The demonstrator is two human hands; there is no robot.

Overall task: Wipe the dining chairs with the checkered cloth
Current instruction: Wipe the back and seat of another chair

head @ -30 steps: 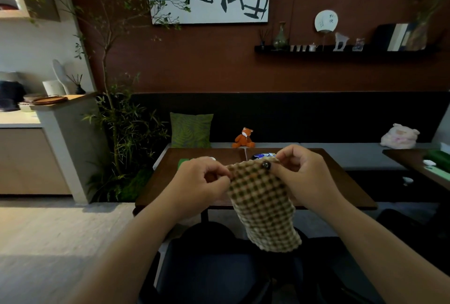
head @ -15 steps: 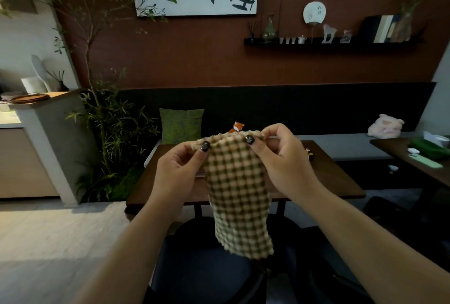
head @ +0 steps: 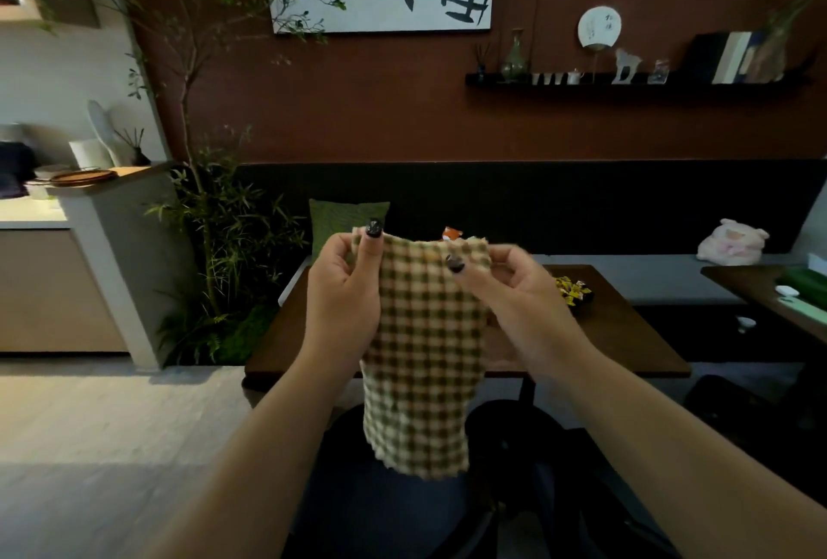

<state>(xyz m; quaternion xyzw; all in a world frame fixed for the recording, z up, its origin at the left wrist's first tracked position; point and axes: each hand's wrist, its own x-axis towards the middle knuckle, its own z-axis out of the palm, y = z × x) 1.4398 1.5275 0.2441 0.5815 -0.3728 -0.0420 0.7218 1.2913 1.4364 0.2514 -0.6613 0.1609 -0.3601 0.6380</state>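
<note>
Left hand (head: 342, 290) pinches the top-left corner of the checkered cloth (head: 423, 357), thumb in front with a dark-painted nail. Right hand (head: 514, 294) pinches the top-right corner the same way. Hands apart, top edge stretched between them, cloth hanging flat and free below, touching nothing else.

Landmark: wooden table (head: 626, 334). Cloth is held up on the near side of the table, above the dark dining chairs (head: 394, 514) tucked at its near edge; chair detail is too dark to make out. On the table, right of the right hand: a small dark bowl of yellow-wrapped sweets (head: 573, 290). Behind the table: dark bench seat (head: 581, 209) with a green cushion (head: 340, 218) and an orange fox toy (head: 452, 232) peeking over the cloth's top edge. Pink plush (head: 731, 241) further right on the bench. Left of the table: leafy plant (head: 223, 245). Second table (head: 760, 290) at the right edge of view.
</note>
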